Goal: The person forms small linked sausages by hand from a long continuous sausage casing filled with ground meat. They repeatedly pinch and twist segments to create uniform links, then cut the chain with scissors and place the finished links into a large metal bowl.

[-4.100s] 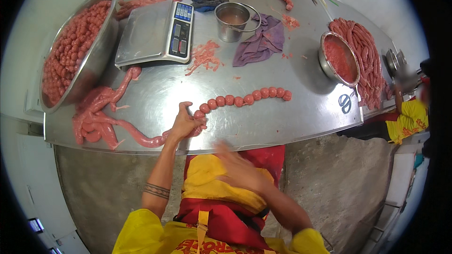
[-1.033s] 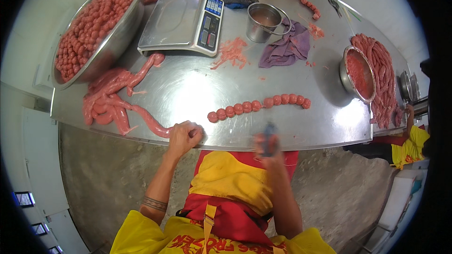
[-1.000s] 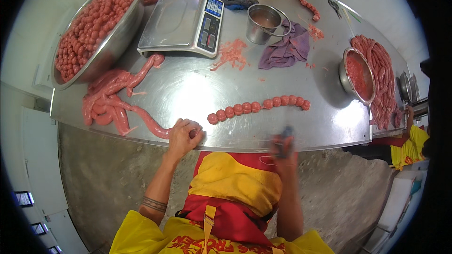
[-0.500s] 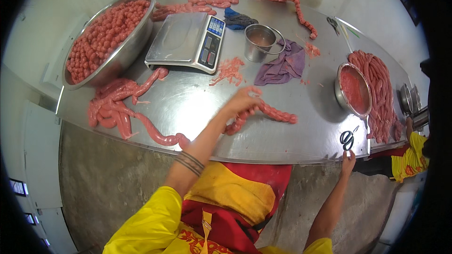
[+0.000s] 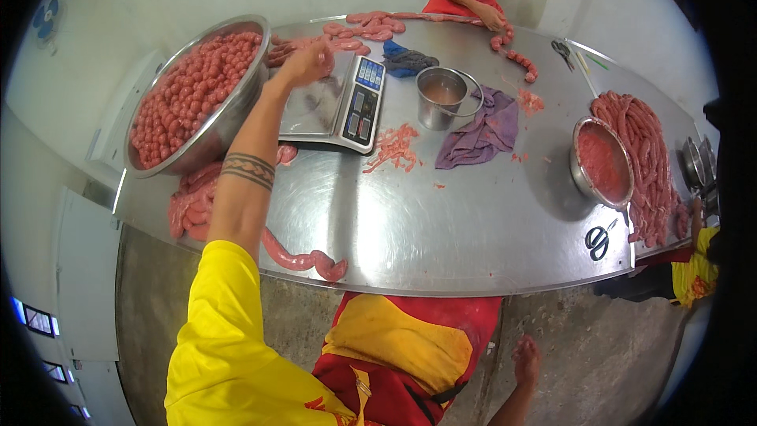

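Note:
My left arm reaches across the table. My left hand [image 5: 309,63] is over the back of the digital scale [image 5: 314,114], right of the large steel bowl [image 5: 256,83] heaped with small tied sausages [image 5: 201,87]. Its fingers are blurred, so their grip is unclear. My right hand [image 5: 527,359] hangs below the table's front edge, fingers curled; what they hold, if anything, is too small to make out. Under my left forearm lie loops of filled sausage casing [image 5: 189,205], one length [image 5: 303,256] running toward the front edge.
Around the steel table [image 5: 441,237] stand a steel pot [image 5: 441,99], purple cloth [image 5: 481,130], meat scraps [image 5: 394,148], a bowl of minced meat [image 5: 603,162], black scissors [image 5: 599,243] and piled long sausages [image 5: 639,158]. Across, a co-worker [image 5: 473,0] handles a sausage string [image 5: 512,55]; another sleeve [image 5: 695,268] shows right.
My left hand has swung from the table's middle up-left over the scale. The tied sausage string beneath it is gone from there. My right hand has dropped from beside the scissors to below the edge.

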Tool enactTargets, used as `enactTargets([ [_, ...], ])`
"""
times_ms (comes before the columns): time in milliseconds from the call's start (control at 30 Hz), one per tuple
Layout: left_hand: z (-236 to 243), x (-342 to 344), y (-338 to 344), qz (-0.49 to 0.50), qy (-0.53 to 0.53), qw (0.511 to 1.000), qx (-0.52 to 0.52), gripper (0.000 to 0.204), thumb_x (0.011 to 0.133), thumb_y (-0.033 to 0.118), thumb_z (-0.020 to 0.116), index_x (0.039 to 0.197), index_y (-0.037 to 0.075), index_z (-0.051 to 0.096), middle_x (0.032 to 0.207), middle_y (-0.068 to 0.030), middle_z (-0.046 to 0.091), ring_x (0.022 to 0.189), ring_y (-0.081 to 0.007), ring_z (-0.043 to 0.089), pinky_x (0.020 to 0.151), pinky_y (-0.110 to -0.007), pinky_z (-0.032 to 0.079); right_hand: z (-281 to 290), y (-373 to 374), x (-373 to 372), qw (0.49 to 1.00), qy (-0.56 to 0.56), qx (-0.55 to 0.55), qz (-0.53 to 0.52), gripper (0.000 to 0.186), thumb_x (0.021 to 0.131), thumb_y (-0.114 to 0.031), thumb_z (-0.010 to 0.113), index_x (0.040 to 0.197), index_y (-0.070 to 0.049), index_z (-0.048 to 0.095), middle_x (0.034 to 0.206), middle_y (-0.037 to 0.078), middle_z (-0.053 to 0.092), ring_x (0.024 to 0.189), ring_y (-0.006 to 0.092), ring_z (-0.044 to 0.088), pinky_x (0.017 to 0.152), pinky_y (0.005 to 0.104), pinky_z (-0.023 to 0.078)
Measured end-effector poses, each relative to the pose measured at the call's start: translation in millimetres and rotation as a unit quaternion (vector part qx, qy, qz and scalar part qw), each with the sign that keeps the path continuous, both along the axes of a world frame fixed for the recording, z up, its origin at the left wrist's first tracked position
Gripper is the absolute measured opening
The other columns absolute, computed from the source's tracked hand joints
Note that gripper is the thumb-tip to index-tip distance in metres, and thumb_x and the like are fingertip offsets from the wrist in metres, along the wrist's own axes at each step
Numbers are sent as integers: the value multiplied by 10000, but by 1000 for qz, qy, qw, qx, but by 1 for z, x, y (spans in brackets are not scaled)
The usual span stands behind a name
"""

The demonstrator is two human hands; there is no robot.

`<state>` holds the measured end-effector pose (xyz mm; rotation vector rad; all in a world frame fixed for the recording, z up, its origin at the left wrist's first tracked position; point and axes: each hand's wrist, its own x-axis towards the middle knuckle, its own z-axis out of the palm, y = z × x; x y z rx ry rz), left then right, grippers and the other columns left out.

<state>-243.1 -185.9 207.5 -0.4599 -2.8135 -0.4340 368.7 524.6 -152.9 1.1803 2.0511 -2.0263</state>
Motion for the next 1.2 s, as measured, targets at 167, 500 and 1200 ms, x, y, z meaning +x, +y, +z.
enactTargets([
  [167,-78,50,-50,-24,-32,997,72,411,847,24,670,1256,33,633,1114,-178,737,1065,-331,708,868,-418,546,30,1,112,964,78,-239,-84,601,1013,-447,580,1481,-93,451,1311,107,508,1100,271,490,930,383,379],
  [500,-48,85,-96,-3,-46,955,293,244,939,-30,615,1179,-1,648,1110,-70,721,1099,-168,677,903,-311,533,94,68,283,877,-336,230,-255,183,988,-171,630,1015,9,644,708,60,557,572,189,517,631,411,565],
  [1200,-117,78,-19,105,-123,986,-52,549,757,137,747,1252,28,538,1161,-220,703,1113,-393,676,935,-498,532,107,-253,-247,819,261,467,210,196,1002,-164,568,1036,-16,691,928,211,701,887,416,662,848,499,471],
])
